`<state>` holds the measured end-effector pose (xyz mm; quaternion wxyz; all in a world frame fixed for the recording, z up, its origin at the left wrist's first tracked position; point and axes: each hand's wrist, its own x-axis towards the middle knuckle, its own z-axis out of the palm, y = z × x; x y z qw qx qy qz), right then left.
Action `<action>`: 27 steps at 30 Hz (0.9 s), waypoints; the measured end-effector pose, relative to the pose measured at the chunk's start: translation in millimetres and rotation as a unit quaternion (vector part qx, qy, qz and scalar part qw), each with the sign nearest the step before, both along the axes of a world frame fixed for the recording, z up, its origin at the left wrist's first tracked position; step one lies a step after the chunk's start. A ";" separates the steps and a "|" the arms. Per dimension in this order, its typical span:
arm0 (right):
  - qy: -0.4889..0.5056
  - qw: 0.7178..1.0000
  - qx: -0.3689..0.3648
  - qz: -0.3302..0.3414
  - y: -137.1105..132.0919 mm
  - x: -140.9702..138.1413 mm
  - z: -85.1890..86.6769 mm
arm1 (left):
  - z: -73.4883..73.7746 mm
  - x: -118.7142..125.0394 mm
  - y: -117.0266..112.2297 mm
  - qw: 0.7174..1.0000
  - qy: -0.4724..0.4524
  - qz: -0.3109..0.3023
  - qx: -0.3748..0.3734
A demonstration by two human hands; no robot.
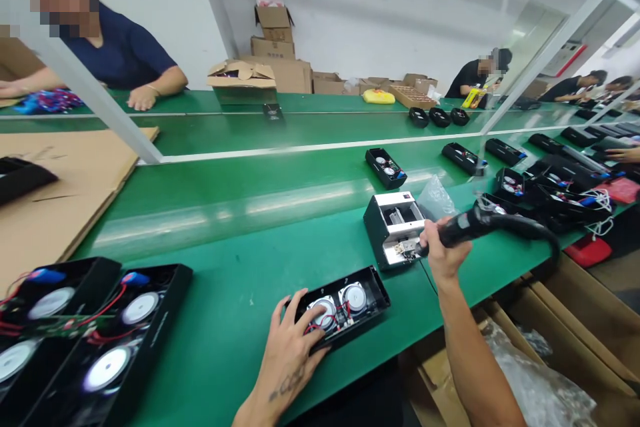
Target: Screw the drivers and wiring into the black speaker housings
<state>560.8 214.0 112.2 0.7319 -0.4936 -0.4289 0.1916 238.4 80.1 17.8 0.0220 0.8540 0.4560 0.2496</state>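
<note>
My left hand [291, 347] grips the left end of an open black speaker housing [373, 320]. Its fingers reach over the far wall and onto the left speaker, with the thumb along the near side. Two round silver speakers [355, 297] and red wires show inside the housing. My right hand [444, 252] is wrapped around a black electric screwdriver [463, 227], which lies nearly level. The screwdriver's tip is at the front of a black and white screw feeder [395, 227]; whether a screw sits on the tip is too small to tell.
More open black housings [160, 340] stand at the left front. Beyond the feeder are a plastic bag [436, 197] and another housing [385, 168] on the green belt. Cardboard boxes [545, 347] sit below the bench at right. Several co-workers sit across and to the right.
</note>
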 end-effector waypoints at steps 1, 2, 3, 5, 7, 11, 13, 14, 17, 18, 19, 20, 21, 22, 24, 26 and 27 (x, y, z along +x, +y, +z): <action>-0.007 1.000 -0.012 0.009 3.3 -1.4 -2.8 | -0.6 0.8 0.2 1.000 0.001 -0.001 0.001; -0.014 0.999 -0.024 0.019 5.5 -2.3 -5.4 | -1.4 1.2 0.2 1.000 0.002 -0.001 0.002; -0.019 0.999 -0.036 0.029 6.8 -2.6 -7.4 | -2.3 1.4 0.2 1.000 0.002 0.000 0.003; -0.027 0.997 -0.061 0.049 6.6 -2.0 -9.4 | -3.8 1.5 0.0 1.000 0.000 0.003 0.005; -0.034 0.993 -0.088 0.075 2.7 -0.4 -9.6 | -4.6 1.9 -0.2 1.000 -0.004 0.005 0.003; -0.035 0.980 -0.138 0.138 -15.6 2.9 -10.8 | -2.9 3.5 -0.3 1.000 -0.011 0.009 -0.011; -0.026 0.977 -0.144 0.156 -27.3 4.5 -11.9 | -1.4 4.0 -0.2 1.000 -0.012 0.010 -0.020; -0.018 0.977 -0.140 0.161 -32.6 5.3 -12.1 | -1.0 4.2 -0.2 1.000 -0.016 0.010 -0.025; 0.011 0.980 -0.108 0.164 -42.3 6.6 -9.1 | -2.2 5.0 -0.3 0.999 -0.038 0.015 -0.028; 0.019 0.983 -0.092 0.157 -42.7 6.7 -6.8 | -3.4 5.4 -0.4 0.998 -0.047 0.017 -0.025; 0.024 0.986 -0.074 0.145 -41.4 6.6 -4.1 | -4.8 5.9 -0.5 0.998 -0.055 0.019 -0.023; 0.025 0.990 -0.053 0.126 -38.7 6.4 -1.2 | -6.2 6.3 -0.6 0.998 -0.061 0.020 -0.021; 0.022 0.994 -0.031 0.101 -34.7 6.0 1.5 | -7.6 6.6 -0.7 0.998 -0.064 0.021 -0.019; 0.016 0.997 -0.010 0.072 -29.8 5.4 3.8 | -8.7 6.8 -0.7 0.997 -0.065 0.021 -0.019; -0.001 1.000 0.016 0.026 -18.7 4.1 6.3 | -10.3 6.8 -0.8 0.998 -0.060 0.020 -0.017; -0.012 1.000 0.019 0.006 -8.2 2.3 5.1 | -10.7 6.1 -0.8 0.998 -0.052 0.019 -0.012; -0.015 1.000 0.014 0.005 -3.9 1.4 3.4 | -10.6 5.7 -0.8 0.999 -0.045 0.018 -0.008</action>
